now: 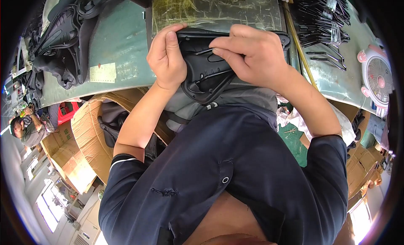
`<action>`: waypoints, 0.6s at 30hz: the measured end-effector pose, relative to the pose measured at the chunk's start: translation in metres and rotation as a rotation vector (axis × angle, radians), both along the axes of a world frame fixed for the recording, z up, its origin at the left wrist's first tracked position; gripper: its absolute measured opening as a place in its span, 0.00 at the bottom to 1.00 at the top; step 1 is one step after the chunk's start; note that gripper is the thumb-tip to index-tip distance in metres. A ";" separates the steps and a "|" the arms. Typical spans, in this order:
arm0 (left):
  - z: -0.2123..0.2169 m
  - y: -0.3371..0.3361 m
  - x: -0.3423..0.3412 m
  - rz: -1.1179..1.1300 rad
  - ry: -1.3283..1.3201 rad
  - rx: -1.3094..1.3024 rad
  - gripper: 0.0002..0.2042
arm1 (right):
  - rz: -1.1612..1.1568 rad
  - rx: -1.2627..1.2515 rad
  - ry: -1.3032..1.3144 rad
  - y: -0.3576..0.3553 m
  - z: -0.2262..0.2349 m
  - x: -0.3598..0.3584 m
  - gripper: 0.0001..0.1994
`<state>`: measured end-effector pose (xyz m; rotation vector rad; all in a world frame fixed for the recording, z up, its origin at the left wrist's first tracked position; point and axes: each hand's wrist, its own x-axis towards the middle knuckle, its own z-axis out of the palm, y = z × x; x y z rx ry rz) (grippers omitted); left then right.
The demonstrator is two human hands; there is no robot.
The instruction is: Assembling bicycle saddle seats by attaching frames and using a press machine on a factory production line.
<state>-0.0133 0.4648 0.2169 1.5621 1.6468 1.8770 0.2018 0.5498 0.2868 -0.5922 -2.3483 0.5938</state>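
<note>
A black moulded plastic shell [204, 70] with ribs and a raised rim is tilted at the table's near edge, in front of my body. My left hand [168, 59] grips its left side, thumb up and fingers curled behind the rim. Over the shell's middle, my right hand [254, 55] pinches a thin dark metal rod [204, 52] between thumb and forefinger. One end of the rod reaches left across the shell; its other part is hidden by my fingers. A second rod-like piece [212, 75] lies lower along the shell.
Bundled bent black rods [330, 17] and some loose rods [326, 57] lie on the right. Beside them stands a pink-and-white fan [378, 78]. Black shells [63, 38] are piled at left. A scratched plate [214, 11] is ahead; a cardboard box [90, 135] and another person [33, 127] are left.
</note>
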 end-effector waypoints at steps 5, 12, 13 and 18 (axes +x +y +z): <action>0.009 -0.011 -0.004 -0.023 0.062 -0.107 0.10 | 0.097 0.015 -0.018 0.008 0.000 -0.008 0.06; 0.046 0.006 -0.014 -0.095 0.762 0.130 0.16 | 0.025 0.462 0.252 0.057 0.030 -0.010 0.17; 0.051 0.010 -0.006 0.042 0.796 0.109 0.14 | -0.105 0.525 0.247 0.066 0.030 -0.011 0.22; 0.060 0.038 0.020 0.202 0.714 -0.082 0.07 | -0.365 0.115 0.066 0.015 -0.004 -0.019 0.25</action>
